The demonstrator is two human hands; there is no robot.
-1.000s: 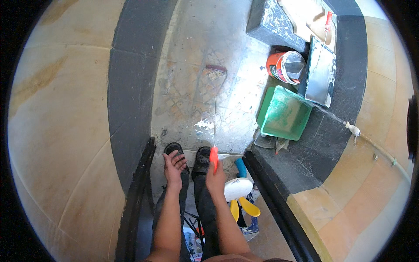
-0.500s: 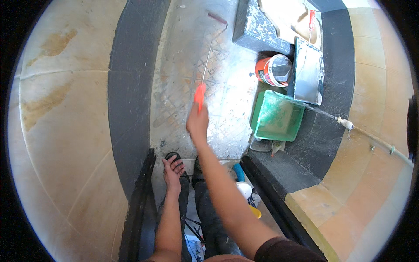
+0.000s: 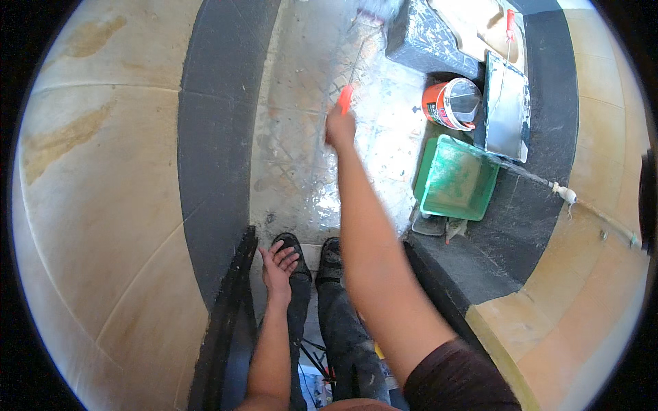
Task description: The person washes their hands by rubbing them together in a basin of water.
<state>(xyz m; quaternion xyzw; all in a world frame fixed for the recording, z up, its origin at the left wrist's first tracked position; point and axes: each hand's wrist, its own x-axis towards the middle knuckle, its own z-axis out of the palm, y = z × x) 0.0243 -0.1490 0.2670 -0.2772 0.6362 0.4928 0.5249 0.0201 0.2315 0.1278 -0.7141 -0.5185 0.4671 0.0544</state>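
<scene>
I see the right hand (image 3: 340,129) gripping a red-handled roller (image 3: 346,100), whose blurred far end lies left of the dark block (image 3: 428,46), on or just above the shiny floor (image 3: 295,137), I cannot tell which, while the left hand (image 3: 279,269) hangs empty, loosely spread, palm up, over a shoe (image 3: 290,240).

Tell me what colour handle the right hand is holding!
The handle is bright orange-red, best seen in the head view.

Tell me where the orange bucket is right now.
In the head view, the orange bucket is right of centre, just above the green tub and left of the dark-edged tray.
</scene>
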